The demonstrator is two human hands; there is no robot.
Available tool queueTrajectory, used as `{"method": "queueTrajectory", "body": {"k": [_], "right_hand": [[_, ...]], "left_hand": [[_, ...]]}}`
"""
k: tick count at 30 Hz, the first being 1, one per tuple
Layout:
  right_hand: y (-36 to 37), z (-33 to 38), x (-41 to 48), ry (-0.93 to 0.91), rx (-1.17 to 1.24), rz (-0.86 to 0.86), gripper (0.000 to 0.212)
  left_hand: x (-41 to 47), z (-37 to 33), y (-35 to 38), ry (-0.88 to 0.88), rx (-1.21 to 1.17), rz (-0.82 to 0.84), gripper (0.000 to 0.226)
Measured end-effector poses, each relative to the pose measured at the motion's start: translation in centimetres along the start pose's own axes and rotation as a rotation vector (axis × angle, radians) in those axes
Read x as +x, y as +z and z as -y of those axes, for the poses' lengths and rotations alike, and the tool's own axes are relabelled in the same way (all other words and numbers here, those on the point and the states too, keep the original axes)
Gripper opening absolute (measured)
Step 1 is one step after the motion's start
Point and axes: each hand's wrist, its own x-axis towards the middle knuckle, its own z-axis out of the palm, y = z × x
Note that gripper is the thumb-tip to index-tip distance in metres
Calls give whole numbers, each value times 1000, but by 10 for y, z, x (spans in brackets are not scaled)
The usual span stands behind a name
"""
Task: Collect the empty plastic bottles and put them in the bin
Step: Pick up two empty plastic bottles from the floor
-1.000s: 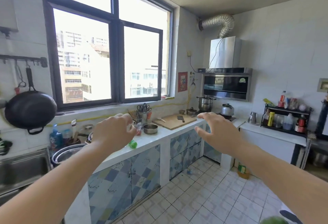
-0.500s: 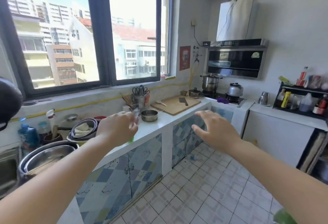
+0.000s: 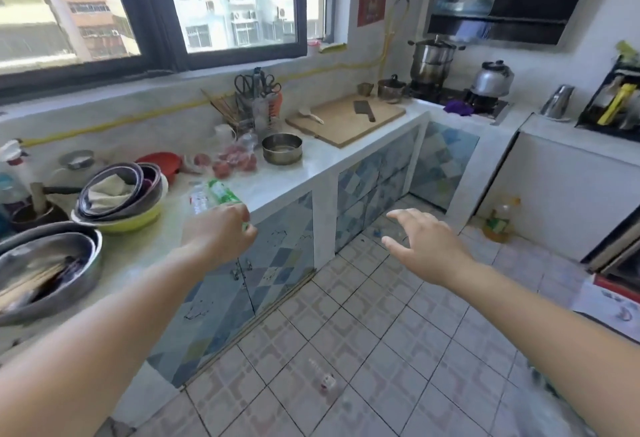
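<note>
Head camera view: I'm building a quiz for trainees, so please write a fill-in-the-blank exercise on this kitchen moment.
1. The clear plastic bottle with the green label is held in the ____ hand.
2. The right hand is open and holds ____.
3. The dark cleaver lies on the wooden ____.
4. The round steel bowl stands on the white ____.

Missing words: left; nothing; cutting board; counter

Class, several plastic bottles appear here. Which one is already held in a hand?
The green-labelled bottle, gripped by the left hand over the counter edge; the small bottle lies on the floor.
</note>
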Motion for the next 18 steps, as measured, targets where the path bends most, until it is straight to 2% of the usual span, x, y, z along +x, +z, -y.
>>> {"method": "queueTrajectory", "body": {"k": [10,18], "right_hand": [[110,-61,118,-99,6,206,50],[270,-107,142,46,-18,558,50]], "left_hand": [[97,-24,118,-57,-2,151,21],[110,-24,276,-100,19,522,21]]}}
